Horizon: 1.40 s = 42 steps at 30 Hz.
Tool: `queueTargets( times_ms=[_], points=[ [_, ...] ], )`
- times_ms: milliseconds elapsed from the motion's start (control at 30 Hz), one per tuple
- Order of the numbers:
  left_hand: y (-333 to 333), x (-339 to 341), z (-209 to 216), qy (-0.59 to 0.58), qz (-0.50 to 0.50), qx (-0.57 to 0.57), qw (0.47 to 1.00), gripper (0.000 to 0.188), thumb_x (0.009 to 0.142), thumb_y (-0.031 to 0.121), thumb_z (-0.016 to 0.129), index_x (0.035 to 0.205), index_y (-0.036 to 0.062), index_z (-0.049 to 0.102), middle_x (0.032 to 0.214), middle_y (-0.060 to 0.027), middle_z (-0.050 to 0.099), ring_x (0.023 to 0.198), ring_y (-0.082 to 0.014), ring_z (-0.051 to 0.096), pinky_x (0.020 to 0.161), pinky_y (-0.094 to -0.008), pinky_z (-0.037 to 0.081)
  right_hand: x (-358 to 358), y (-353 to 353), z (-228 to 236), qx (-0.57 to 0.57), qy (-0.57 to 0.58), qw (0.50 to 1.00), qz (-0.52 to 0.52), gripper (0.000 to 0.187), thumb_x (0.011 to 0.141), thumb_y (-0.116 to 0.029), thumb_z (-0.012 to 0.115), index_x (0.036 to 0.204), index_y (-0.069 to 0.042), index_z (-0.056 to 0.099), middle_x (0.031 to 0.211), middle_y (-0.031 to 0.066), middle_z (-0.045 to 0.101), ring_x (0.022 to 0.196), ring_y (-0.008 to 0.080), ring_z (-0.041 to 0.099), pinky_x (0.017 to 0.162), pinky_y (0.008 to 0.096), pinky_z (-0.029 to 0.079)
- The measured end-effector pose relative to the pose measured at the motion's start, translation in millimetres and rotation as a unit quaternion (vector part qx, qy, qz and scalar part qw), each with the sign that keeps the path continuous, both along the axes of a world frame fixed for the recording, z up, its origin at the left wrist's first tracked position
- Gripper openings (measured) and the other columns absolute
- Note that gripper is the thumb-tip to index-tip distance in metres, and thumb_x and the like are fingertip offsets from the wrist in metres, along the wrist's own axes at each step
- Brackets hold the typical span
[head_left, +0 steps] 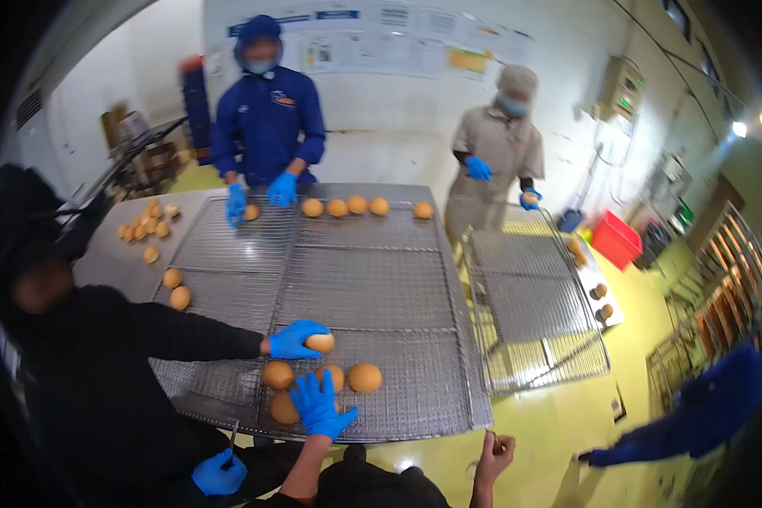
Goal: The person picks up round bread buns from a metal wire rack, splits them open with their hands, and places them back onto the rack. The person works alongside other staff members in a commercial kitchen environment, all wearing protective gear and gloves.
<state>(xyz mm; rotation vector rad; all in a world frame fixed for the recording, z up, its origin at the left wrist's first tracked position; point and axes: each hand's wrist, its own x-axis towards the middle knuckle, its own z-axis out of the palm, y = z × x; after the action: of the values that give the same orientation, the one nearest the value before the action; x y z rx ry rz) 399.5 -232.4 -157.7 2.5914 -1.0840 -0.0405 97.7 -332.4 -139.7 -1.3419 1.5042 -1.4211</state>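
My left hand (322, 408), in a blue glove, spreads its fingers over a small group of round golden buns on a wire rack (415, 398) at the near side of the table. One bun (284, 408) lies against its left side, and another bun (334, 378) is partly hidden behind its fingertips. Farther right sits a bun (365, 378), apart from the hand. My right hand (495, 455) is bare and curled, off the table's near right corner; whether it holds anything small is hidden.
At left, a co-worker's gloved hand (300, 340) holds a bun (320, 343) just beyond mine; their other glove (219, 472) is low, beside a thin metal tool. Two people work across the table. More buns (357, 205) line the far edge. A rack cart (533, 296) stands right.
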Motion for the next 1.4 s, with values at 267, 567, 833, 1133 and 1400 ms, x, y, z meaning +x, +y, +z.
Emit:
queueTargets(
  times_ms=[267, 567, 833, 1133, 1400],
  points=[
    [-63.3, 0.4, 21.6, 0.044, 0.044, 0.059, 0.996, 0.097, 0.062, 0.072, 0.05, 0.136, 0.0159, 0.022, 0.135, -0.0217, 0.025, 0.127, -0.0428, 0.016, 0.096, -0.0655, 0.005, -14.1, -29.6, 17.3, -0.039, 0.127, 0.99, 0.044, 0.024, 0.08, -0.019, 0.062, 0.068, -0.004, 0.048, 0.065, 0.0012, 0.041, 0.06, 0.0107, 0.035, 0.055, 0.025, 0.035],
    [-90.3, -0.1, 1.5, 0.104, 0.061, 0.123, 0.985, 0.089, 0.064, 0.074, 0.044, 0.129, 0.0136, 0.038, 0.13, -0.0167, 0.039, 0.127, -0.0401, 0.018, 0.09, -0.0717, -0.001, -22.5, -36.9, 8.0, -0.054, 0.112, 0.991, 0.043, 0.028, 0.077, -0.019, 0.067, 0.067, -0.003, 0.047, 0.064, 0.0005, 0.041, 0.058, 0.0112, 0.034, 0.053, 0.0252, 0.034],
    [-103.3, -25.0, -26.3, 0.059, -0.029, 0.079, 0.995, 0.083, 0.066, 0.071, 0.044, 0.121, 0.0093, 0.048, 0.124, -0.0181, 0.044, 0.124, -0.0393, 0.026, 0.091, -0.0707, -0.003, -24.3, -34.9, 7.9, -0.051, 0.11, 0.992, 0.023, 0.027, 0.077, -0.019, 0.067, 0.068, -0.003, 0.048, 0.064, 0.0004, 0.041, 0.058, 0.0112, 0.034, 0.052, 0.0256, 0.033],
    [-87.4, -22.7, 17.3, 0.088, 0.028, 0.116, 0.989, 0.09, 0.059, 0.077, 0.045, 0.127, 0.0167, 0.042, 0.133, -0.0167, 0.031, 0.126, -0.0421, 0.017, 0.091, -0.0696, 0.002, -32.2, -35.1, 5.7, -0.041, 0.109, 0.993, 0.003, 0.028, 0.076, -0.02, 0.068, 0.067, -0.002, 0.048, 0.065, 0.001, 0.042, 0.058, 0.0112, 0.034, 0.052, 0.0257, 0.034],
    [-100.3, -18.7, 21.2, 0.109, 0.019, 0.161, 0.981, 0.088, 0.057, 0.078, 0.046, 0.121, 0.0178, 0.049, 0.133, -0.0143, 0.032, 0.125, -0.04, 0.019, 0.093, -0.0674, 0.009, -21.9, -33.0, 5.0, -0.028, 0.1, 0.994, 0.03, 0.029, 0.075, -0.02, 0.069, 0.067, -0.002, 0.048, 0.063, 0.0017, 0.042, 0.058, 0.0122, 0.034, 0.052, 0.0265, 0.034]
  ],
)
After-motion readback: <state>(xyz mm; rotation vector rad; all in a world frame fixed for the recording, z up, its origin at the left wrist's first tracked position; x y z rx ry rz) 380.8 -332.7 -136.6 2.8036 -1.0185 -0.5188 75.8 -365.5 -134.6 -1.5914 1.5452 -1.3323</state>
